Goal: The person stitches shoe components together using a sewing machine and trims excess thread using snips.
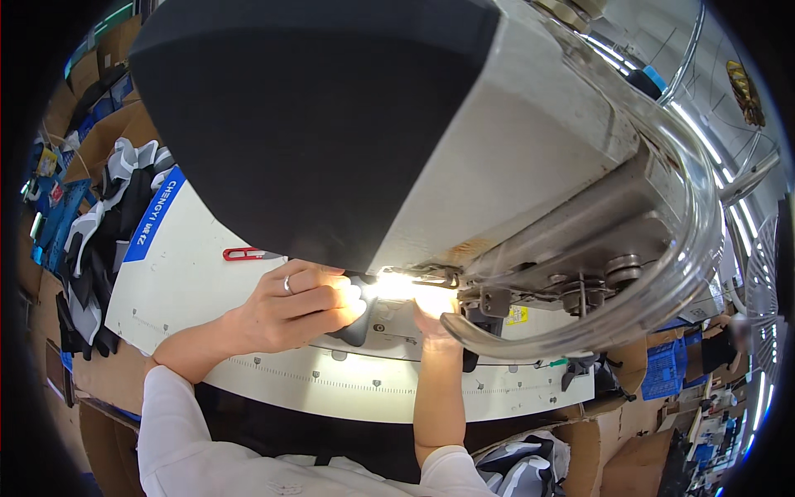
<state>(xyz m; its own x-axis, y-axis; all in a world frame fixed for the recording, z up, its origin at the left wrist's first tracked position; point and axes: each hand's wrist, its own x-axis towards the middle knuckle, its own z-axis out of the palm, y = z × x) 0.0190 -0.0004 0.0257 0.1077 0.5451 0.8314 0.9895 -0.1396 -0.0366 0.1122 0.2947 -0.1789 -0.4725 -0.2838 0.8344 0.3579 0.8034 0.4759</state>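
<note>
A large sewing machine (497, 157) with a black cover and pale metal body fills the upper middle. Under its head, my left hand (298, 305), with a ring on one finger, is closed with bent fingers on the edge of a dark grey fabric piece (357, 330). To the right of the piece, my right hand (434, 316) reaches up beneath the lit needle area. Glare from the machine's lamp (397, 286) and the machine's parts hide its fingertips. Red-handled thread snips (240, 254) lie on the white table (178, 302), left of and beyond my left hand.
A clear curved tube (704, 224) loops round the machine's right side. Grey, white and black cut pieces (87, 273) are heaped at the table's left. More pieces (530, 468) sit in a cardboard box by my right elbow. A blue crate (664, 370) stands farther right, near another person (722, 348).
</note>
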